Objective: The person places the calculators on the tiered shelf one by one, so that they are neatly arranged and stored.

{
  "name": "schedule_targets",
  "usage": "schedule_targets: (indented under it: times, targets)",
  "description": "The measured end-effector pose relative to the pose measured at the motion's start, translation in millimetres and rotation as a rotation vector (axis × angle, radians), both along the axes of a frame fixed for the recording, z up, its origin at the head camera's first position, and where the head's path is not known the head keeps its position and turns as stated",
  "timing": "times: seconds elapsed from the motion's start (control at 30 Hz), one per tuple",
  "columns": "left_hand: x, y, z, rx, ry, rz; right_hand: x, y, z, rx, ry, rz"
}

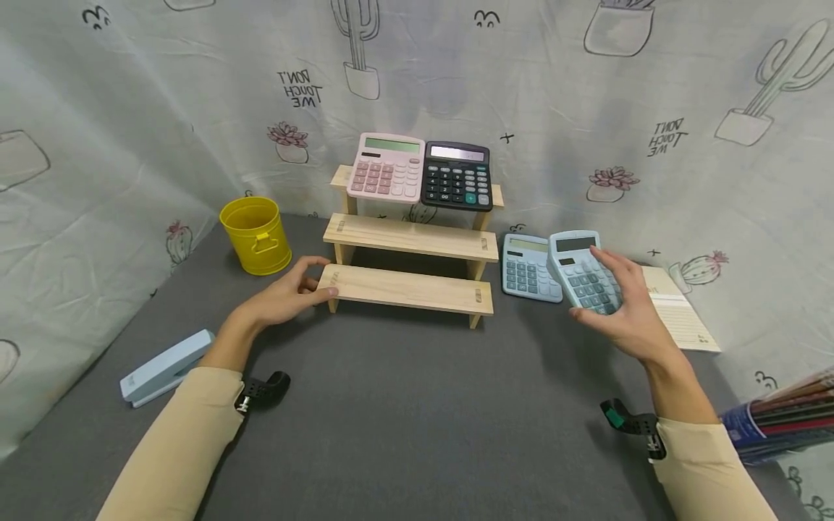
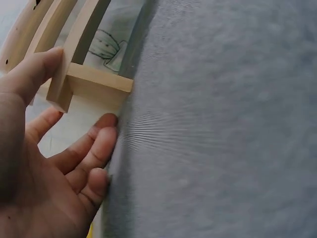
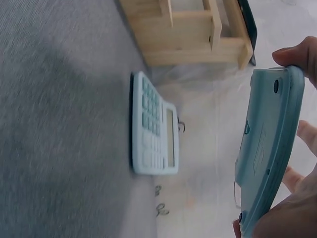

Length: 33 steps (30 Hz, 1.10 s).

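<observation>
My right hand [image 1: 632,311] grips a light blue calculator [image 1: 580,271] by its edges, thumb at the lower edge and fingers at the upper side. The right wrist view shows this calculator's back [image 3: 265,134], raised above the table. A second blue calculator [image 1: 529,268] lies beside it, right of a three-tier wooden stand [image 1: 407,286]. With thumb and a finger, my left hand [image 1: 283,293] pinches the left end of the lowest shelf; its other fingers curl loosely below in the left wrist view. On the top shelf lean a pink calculator [image 1: 389,168] and a black calculator [image 1: 456,176].
A yellow bucket [image 1: 257,239] stands left of the stand. Near my left forearm lies a blue stapler [image 1: 166,365]. A cream notepad [image 1: 680,311] sits behind my right hand, and a holder of pencils [image 1: 775,427] is at far right. Patterned cloth [image 1: 443,87] hangs behind the grey table [image 1: 417,412].
</observation>
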<state>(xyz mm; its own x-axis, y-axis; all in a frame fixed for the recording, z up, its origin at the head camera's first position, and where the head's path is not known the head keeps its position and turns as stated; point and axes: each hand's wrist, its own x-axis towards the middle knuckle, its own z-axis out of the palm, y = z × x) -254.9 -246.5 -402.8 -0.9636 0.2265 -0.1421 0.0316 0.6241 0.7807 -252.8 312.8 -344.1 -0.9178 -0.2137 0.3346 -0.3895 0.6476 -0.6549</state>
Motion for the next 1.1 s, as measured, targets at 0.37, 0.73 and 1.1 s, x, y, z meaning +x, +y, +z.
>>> schedule_targets:
  times: [0.37, 0.73, 1.1]
  targets:
    - [-5.3, -9.2, -3.6, -0.042, 0.048, -0.015, 7.5, -39.1, 7.7, -0.003, 0.004, 0.130]
    - [-10.4, -7.8, -1.6, -0.058, 0.036, -0.069, 11.7, -72.8, 6.5, 0.019, 0.000, 0.202]
    - [-8.6, -6.9, 0.9, -0.069, 0.034, -0.055, 9.2, -104.5, 13.3, 0.035, 0.006, 0.293]
